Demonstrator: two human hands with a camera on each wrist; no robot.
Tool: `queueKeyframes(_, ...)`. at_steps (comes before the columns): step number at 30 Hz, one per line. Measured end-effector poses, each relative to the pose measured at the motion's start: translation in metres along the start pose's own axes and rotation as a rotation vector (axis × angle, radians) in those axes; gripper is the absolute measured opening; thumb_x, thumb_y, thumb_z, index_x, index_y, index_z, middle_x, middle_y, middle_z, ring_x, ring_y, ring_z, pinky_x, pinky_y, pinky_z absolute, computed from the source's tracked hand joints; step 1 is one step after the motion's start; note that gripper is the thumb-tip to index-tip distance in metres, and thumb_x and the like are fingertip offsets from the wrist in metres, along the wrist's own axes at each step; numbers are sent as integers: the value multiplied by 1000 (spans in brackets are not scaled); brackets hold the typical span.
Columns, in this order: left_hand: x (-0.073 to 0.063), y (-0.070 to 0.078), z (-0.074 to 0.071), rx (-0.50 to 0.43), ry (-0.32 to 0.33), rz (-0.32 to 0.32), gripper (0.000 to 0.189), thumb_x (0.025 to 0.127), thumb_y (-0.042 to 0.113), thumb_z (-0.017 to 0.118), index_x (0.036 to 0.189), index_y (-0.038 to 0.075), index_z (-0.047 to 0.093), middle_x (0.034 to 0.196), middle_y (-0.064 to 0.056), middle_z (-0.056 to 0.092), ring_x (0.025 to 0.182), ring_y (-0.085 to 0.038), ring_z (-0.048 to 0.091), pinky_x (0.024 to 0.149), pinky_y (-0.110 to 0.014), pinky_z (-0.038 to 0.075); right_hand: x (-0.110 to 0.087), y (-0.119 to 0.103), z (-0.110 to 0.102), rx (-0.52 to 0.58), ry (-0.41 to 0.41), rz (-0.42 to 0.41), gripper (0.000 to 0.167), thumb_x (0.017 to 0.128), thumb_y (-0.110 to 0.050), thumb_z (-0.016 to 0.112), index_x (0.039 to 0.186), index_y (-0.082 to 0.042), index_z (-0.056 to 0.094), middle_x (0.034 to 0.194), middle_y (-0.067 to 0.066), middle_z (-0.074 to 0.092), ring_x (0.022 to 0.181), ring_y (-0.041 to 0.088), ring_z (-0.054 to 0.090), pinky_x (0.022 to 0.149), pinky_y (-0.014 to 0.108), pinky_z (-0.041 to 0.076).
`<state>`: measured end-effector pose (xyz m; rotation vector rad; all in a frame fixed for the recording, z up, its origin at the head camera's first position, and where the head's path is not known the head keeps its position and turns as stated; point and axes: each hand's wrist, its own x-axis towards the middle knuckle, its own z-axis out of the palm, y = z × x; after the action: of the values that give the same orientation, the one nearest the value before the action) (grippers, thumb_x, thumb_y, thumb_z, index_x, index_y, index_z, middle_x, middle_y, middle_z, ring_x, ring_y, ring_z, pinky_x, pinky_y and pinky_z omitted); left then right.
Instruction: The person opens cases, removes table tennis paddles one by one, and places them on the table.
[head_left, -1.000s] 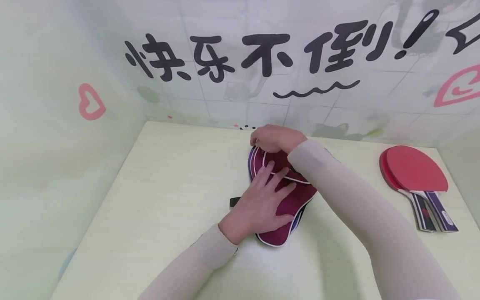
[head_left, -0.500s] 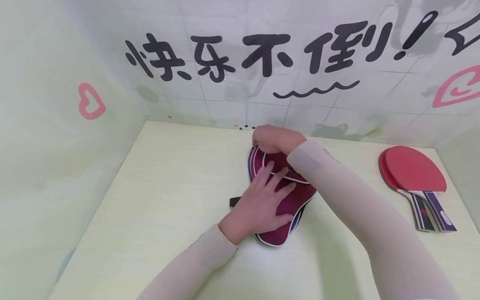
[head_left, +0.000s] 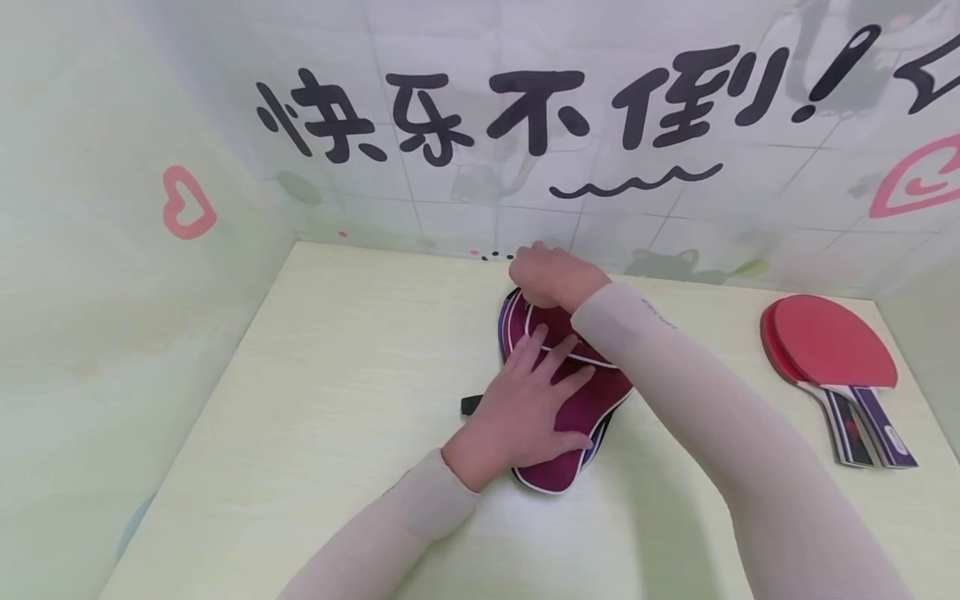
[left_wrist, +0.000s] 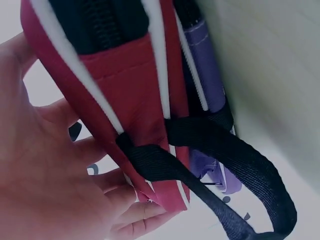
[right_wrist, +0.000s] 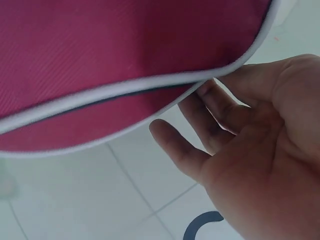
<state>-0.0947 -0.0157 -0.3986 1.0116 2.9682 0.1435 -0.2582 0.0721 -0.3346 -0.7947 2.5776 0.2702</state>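
Observation:
A maroon table tennis paddle case (head_left: 547, 477) with white piping lies on top of a purple one (left_wrist: 202, 65). Spread over the upper case's face is my left hand (head_left: 517, 417), fingers straight and palm down. A zipper (left_wrist: 102, 22) and a black strap (left_wrist: 255, 152) show on the case's side in the left wrist view. At the far rounded rim, my right hand (head_left: 555, 277) is curled, its fingertips pinching at the case's edge. In the right wrist view some of these fingers (right_wrist: 175, 145) pass behind the piping, so the exact piece pinched is hidden.
Two red table tennis paddles (head_left: 836, 342) overlap at the table's right, handles toward me. A printed wall (head_left: 450, 208) rises directly behind the cases, with side walls left and right. The pale table (head_left: 337, 375) extends left of the cases.
My right hand has shifted slightly to the right along the far rim and lifted a little. The left hand stays pressed on the case, and the paddles have not moved.

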Motion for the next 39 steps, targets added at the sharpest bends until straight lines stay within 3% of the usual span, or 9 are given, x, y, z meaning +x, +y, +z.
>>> queueKeyframes(11,2,3,-5,38,-49,-23,87,82,82,57,154,35,45,169,-7,28,158,-41,19,130,-49,19,-15,38,6,54,26,59,28,101,-4,46,111,-2,72,116,18,67,104,29,59,100,43,53)
queueKeyframes(17,3,4,-5,38,-50,-37,86,82,82,58,154,36,46,170,-7,28,158,-40,20,130,-50,19,-22,67,16,181,-2,68,25,98,2,48,92,-2,72,91,12,69,79,23,59,78,35,54)
queueKeyframes(21,3,5,-6,38,-51,-39,86,82,82,58,154,36,45,170,-7,27,158,-40,19,130,-50,19,-30,88,34,274,21,30,30,98,4,45,96,-2,74,91,11,72,83,22,64,83,39,56)
queueKeyframes(27,3,5,-4,14,-54,-51,84,83,81,58,154,37,45,170,-6,27,159,-39,18,131,-51,15,-42,112,66,385,166,-15,32,102,-2,44,114,2,74,109,18,75,106,33,70,98,51,55)
queueKeyframes(34,6,4,-3,-20,-56,-52,80,85,78,59,154,39,45,169,-8,28,159,-41,17,131,-53,12,-50,124,100,423,439,-79,22,102,0,51,108,4,71,102,21,68,98,35,64,91,51,54)
queueKeyframes(39,15,2,-4,-76,21,-26,80,85,72,65,155,44,38,161,-12,38,156,-45,22,129,-58,15,-54,128,116,435,528,-57,18,101,-2,55,108,2,71,101,20,69,96,34,64,89,52,54)
